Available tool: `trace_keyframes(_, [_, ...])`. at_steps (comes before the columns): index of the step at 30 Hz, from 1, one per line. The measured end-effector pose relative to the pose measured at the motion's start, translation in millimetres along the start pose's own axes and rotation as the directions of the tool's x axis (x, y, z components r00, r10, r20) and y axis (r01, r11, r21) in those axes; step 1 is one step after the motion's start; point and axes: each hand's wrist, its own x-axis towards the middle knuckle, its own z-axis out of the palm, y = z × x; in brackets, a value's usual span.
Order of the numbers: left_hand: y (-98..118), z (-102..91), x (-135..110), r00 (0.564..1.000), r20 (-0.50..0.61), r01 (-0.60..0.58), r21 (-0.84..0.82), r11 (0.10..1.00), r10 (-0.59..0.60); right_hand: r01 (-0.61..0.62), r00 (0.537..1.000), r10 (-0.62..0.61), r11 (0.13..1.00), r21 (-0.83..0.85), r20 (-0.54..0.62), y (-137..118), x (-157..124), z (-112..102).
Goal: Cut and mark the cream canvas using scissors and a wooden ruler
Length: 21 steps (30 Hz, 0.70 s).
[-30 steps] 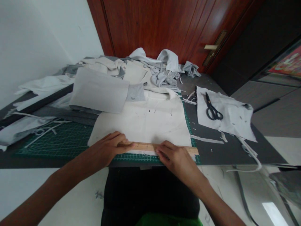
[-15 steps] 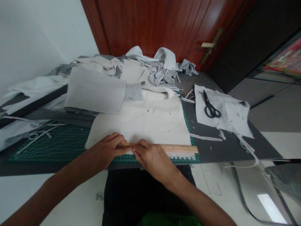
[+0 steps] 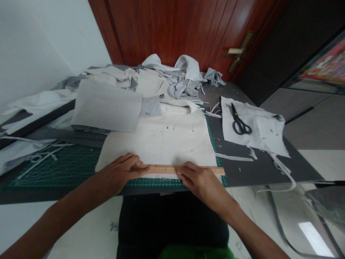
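Note:
A wooden ruler [image 3: 167, 169] lies along the near edge of a cream fabric piece [image 3: 164, 140] spread on a green cutting mat [image 3: 67, 165]. My left hand [image 3: 118, 174] rests flat on the ruler's left end, fingers stretched along it. My right hand [image 3: 201, 181] sits right of the ruler's middle, fingers bent with their tips pressed at the ruler's near edge. Whether those fingers hold anything small is hidden.
Black scissors [image 3: 238, 120] lie on a white fabric scrap [image 3: 256, 131] at the right. A grey fabric panel [image 3: 106, 106] and a heap of grey and white cloth [image 3: 175, 77] sit behind. Thin offcut strips [image 3: 233, 157] lie on the dark table [image 3: 256, 169]. A wooden door [image 3: 188, 28] stands beyond.
My right hand slid left along the ruler to meet my left hand, then came back right to about the ruler's middle. My left hand stayed in place.

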Motion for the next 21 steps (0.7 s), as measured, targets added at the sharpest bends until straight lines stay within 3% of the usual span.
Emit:
trace_keyframes(7, [3,-1.9,2,1.0,-0.006,0.0,0.007,1.0,0.0,-0.076,0.997,0.076,0.997,0.001,-0.014,39,-41,-18])
trace_keyframes(11, [6,-2.8,1,1.0,-0.021,0.011,0.027,1.0,-0.011,-0.036,0.994,0.056,0.978,0.204,-0.091,49,-50,-26])
trace_keyframes(13, [6,-0.4,-2,0.999,-0.035,0.02,0.033,0.999,-0.018,-0.029,0.978,0.084,0.961,0.276,-0.19,54,-50,-29])
trace_keyframes(17, [2,8.9,-9,0.996,-0.064,0.058,0.042,0.997,-0.055,-0.125,0.911,0.217,0.956,0.266,-0.352,67,-41,-35])
trace_keyframes(21, [-2,15.6,-14,0.995,-0.064,0.084,0.035,0.996,-0.081,-0.131,0.897,0.23,0.954,0.27,-0.377,79,-17,-35])
